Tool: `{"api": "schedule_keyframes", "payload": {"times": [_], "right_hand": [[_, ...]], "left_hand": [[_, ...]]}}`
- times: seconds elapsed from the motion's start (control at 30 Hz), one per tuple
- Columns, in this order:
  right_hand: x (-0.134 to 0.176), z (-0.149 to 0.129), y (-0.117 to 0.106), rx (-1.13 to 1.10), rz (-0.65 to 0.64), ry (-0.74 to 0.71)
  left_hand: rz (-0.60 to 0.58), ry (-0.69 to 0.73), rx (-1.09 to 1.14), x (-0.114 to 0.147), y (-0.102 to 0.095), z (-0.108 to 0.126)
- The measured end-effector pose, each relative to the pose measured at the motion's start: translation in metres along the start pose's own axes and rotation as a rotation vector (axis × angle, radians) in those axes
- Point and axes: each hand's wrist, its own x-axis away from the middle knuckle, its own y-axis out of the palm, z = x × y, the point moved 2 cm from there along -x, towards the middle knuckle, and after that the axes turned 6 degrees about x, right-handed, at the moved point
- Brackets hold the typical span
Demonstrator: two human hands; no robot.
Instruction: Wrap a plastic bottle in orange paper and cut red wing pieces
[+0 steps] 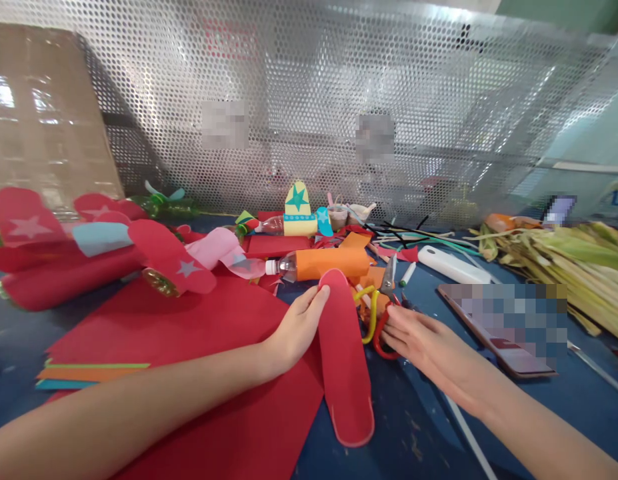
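My left hand point(295, 331) pinches the upper edge of a long red paper strip point(345, 367) with rounded ends. The strip hangs over a stack of red paper sheets point(269, 407). To its right, my right hand point(423, 340) has its fingers at the red loop of a pair of scissors point(387, 283) with red and yellow handles. The blades point away from me, and the fingers partly hide the loop. Just beyond the strip lies a plastic bottle wrapped in orange paper point(319, 264), its white cap to the left.
Red paper-and-bottle planes point(89, 260) stand on the left. At the back is a yellow bottle model point(297, 217). A white glue gun-like tool point(453, 265), a phone or tablet point(499, 333) and dry corn husks point(579, 267) lie right. A perforated metal panel point(309, 80) closes the back.
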Motion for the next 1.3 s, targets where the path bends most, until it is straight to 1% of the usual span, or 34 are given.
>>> {"api": "schedule_keyframes", "payload": {"times": [0.07, 0.13, 0.27, 0.33, 0.43, 0.5, 0.57, 0.63, 0.73, 0.83, 0.93, 1.0, 1.07, 1.17, 1.23, 1.3], "right_hand": [[0.000, -0.003, 0.002, -0.089, -0.061, -0.001], [0.000, -0.003, 0.004, -0.138, -0.083, 0.032], [0.005, -0.001, 0.005, -0.151, -0.112, 0.032], [0.007, 0.001, 0.003, -0.098, -0.089, 0.029], [0.006, 0.001, -0.001, 0.115, -0.033, 0.027], [0.003, -0.002, -0.002, 0.295, -0.039, -0.005], [0.001, -0.004, -0.002, 0.414, -0.068, -0.047], [0.000, -0.005, 0.000, 0.431, -0.070, -0.058], [0.001, -0.003, 0.000, 0.342, 0.051, -0.024], [0.000, -0.003, -0.001, 0.288, 0.156, -0.023], [-0.004, -0.004, -0.005, 0.265, 0.182, -0.053], [-0.005, -0.005, -0.008, 0.282, 0.166, -0.096], [-0.005, -0.005, -0.008, 0.377, 0.119, -0.140], [0.001, -0.001, -0.006, 0.513, 0.077, -0.140], [0.007, 0.002, -0.002, 0.476, 0.078, -0.108], [0.012, 0.005, 0.001, 0.416, 0.070, -0.075]], "left_hand": [[-0.005, 0.011, -0.018, -0.001, 0.001, 0.000], [-0.014, 0.030, -0.041, -0.001, 0.001, 0.000], [-0.035, 0.080, -0.078, 0.000, 0.002, 0.001], [-0.053, 0.109, -0.086, 0.000, 0.002, 0.001], [-0.085, 0.158, -0.148, -0.001, 0.003, 0.000], [-0.091, 0.172, -0.205, -0.002, 0.004, -0.001], [-0.085, 0.168, -0.234, -0.003, 0.003, -0.003], [-0.078, 0.160, -0.236, -0.004, 0.003, -0.003], [-0.069, 0.161, -0.238, -0.004, 0.004, -0.002], [-0.081, 0.148, -0.144, -0.002, 0.005, 0.000], [-0.079, 0.094, 0.037, -0.001, 0.004, -0.001], [-0.034, 0.061, 0.105, -0.003, 0.001, -0.003], [0.024, 0.044, 0.125, -0.006, -0.003, -0.005], [0.091, 0.026, 0.138, -0.010, -0.008, -0.005], [0.112, 0.024, 0.139, -0.012, -0.010, -0.003], [0.104, 0.038, 0.134, -0.012, -0.009, 0.000]]}}
